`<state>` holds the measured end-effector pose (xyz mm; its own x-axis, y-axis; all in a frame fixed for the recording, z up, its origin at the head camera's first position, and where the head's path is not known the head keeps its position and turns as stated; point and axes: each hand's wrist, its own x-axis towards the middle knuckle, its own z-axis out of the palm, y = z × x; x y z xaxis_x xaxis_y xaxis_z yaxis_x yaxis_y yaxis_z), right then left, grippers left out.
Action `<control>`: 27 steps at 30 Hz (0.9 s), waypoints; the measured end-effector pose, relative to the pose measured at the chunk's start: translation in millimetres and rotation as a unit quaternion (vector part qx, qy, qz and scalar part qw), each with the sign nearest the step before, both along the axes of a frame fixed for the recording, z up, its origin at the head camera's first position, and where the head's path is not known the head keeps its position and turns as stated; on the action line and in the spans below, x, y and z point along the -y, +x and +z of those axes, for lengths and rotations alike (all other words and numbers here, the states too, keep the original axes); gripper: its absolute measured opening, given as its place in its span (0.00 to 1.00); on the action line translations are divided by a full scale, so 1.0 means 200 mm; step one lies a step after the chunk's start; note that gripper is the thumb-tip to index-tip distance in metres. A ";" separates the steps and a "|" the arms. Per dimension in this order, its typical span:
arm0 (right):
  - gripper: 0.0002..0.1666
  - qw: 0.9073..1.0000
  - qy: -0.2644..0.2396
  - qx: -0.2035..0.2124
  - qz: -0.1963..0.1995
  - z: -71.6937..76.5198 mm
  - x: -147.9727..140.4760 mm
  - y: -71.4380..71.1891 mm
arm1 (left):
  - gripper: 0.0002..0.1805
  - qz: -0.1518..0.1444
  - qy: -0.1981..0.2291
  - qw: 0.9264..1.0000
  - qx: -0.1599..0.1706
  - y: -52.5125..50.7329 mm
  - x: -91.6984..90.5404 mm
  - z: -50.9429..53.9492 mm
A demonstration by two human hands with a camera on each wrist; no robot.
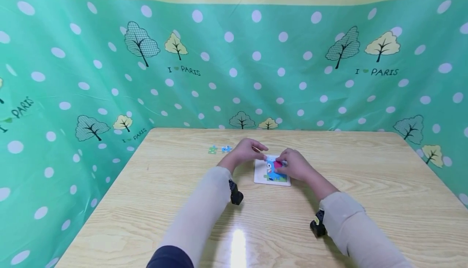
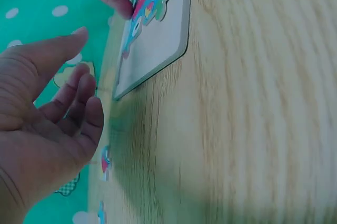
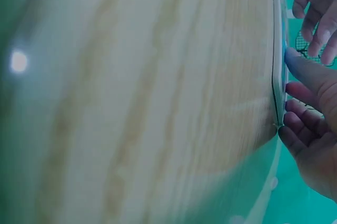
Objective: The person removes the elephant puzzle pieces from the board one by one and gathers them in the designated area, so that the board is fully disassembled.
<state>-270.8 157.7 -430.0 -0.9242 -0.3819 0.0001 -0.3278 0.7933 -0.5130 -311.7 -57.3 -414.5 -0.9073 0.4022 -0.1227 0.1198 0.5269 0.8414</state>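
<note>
Table (image 1: 175, 203): pale wood, streaked grain, glossy. Puzzle board (image 1: 258, 174): flat, thin, whitish, rounded corners; lies right of the table's middle, nearer the far edge than the near one. Partly assembled picture (image 1: 271, 173) on it, mostly blue with a red patch and green at its lower edge. Two loose puzzle pieces, one green (image 1: 212, 150) and one mainly blue (image 1: 226, 149), knobbed outlines, lie near the far edge, left of the board.

Both forearms reach in from the near edge. Left hand (image 1: 249, 151): at the board's far left corner, thumb extended, fingers loosely bent, holding nothing. Right hand (image 1: 295, 165): thumb and fingers bent over the red patch; cannot tell whether pinching or pressing a piece.

Left wrist view adds the board's side thickness and red on one loose piece. Right wrist view gives the board nearly edge-on.
</note>
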 end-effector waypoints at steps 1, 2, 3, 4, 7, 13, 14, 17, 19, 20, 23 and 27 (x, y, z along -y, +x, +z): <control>0.25 1.000 0.001 0.003 -0.004 0.00 0.00 0.00 | 0.16 0.001 -0.001 1.000 0.001 0.00 0.00 0.00; 0.26 1.000 0.001 0.006 -0.009 0.00 0.00 0.00 | 0.16 0.001 -0.003 1.000 0.002 0.00 -0.01 0.00; 0.26 1.000 0.002 0.009 -0.014 0.00 0.01 0.00 | 0.15 0.000 -0.005 1.000 0.002 -0.01 -0.01 0.00; 0.27 1.000 0.002 0.013 -0.018 0.00 0.01 0.00 | 0.15 -0.001 -0.007 1.000 0.004 -0.01 -0.02 0.00; 0.28 0.999 0.001 0.019 -0.027 -0.01 0.01 -0.01 | 0.14 -0.006 -0.021 1.000 0.006 -0.01 -0.03 0.00; 0.30 0.999 0.001 0.023 -0.028 -0.01 0.01 -0.01 | 0.14 -0.005 -0.084 0.996 -0.018 -0.01 -0.05 -0.02; 0.30 0.999 -0.001 0.025 -0.029 -0.01 0.02 -0.01 | 0.13 -0.003 -0.092 0.995 -0.023 -0.01 -0.05 -0.03; 0.32 0.999 -0.006 0.028 -0.033 -0.01 0.02 0.00 | 0.12 0.001 -0.103 0.994 -0.031 -0.01 -0.05 -0.04; 0.33 0.999 -0.009 0.029 -0.034 0.00 0.02 0.00 | 0.11 0.002 -0.105 0.994 -0.030 -0.02 -0.05 -0.05; 0.34 0.999 -0.010 0.029 -0.034 0.00 0.02 0.00 | 0.11 0.002 -0.104 0.994 -0.029 -0.02 -0.05 -0.05; 0.35 0.999 -0.011 0.028 -0.037 0.00 0.02 0.01 | 0.09 0.002 -0.106 0.994 -0.027 -0.02 -0.05 -0.06; 0.35 0.998 -0.013 0.032 -0.043 -0.01 0.02 0.01 | 0.06 -0.002 -0.116 0.993 -0.033 -0.02 -0.06 -0.07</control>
<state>-269.5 154.7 -431.6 -0.9518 -0.3024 -0.0511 -0.2256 0.8032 -0.5513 -316.0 -45.6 -427.6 -0.9145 0.3741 -0.1537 0.1728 0.7050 0.6878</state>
